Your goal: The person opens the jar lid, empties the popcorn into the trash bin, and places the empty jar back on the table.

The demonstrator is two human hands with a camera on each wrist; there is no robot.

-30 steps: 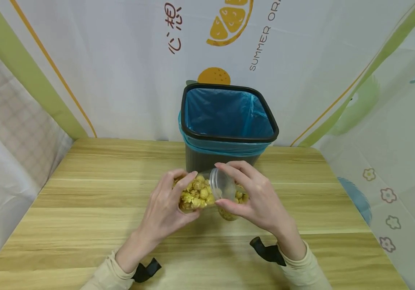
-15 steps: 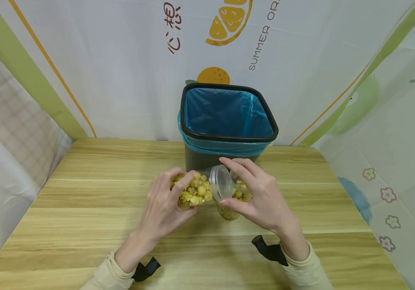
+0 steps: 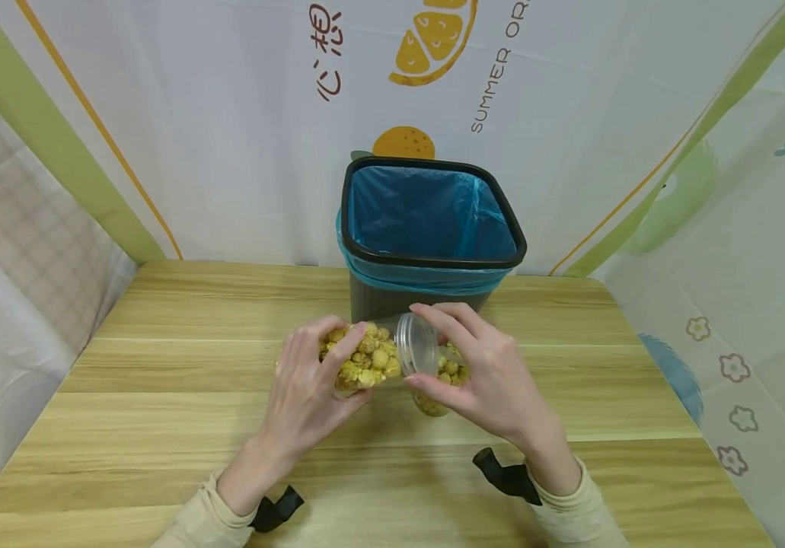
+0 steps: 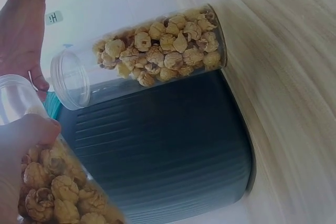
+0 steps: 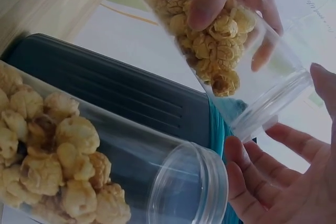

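Observation:
A clear plastic jar of popcorn point(image 3: 371, 359) lies tilted in my left hand point(image 3: 304, 374), its mouth end pointing right. The fingers and thumb of that hand grip its body. At the mouth end, my right hand point(image 3: 491, 373) holds the clear ridged lid point(image 3: 418, 346) between thumb and fingers. In the right wrist view the fingertips touch the edge of this lid point(image 5: 275, 103). A second clear jar of popcorn point(image 4: 157, 51) stands upright on the table, partly hidden below my right hand in the head view. Whether that one has a lid on, I cannot tell.
Right behind the jars stands a dark bin point(image 3: 419, 301) with a black rim and a blue bag liner point(image 3: 426, 281). The wood-grain table point(image 3: 228, 320) spreads around. Printed cloth point(image 3: 241, 152) hangs at the back and sides.
The right fingers shift slightly on the lid, lifting a little and then coming back down. The jar in my left hand moves slightly to the left. The standing jar and bin stay put.

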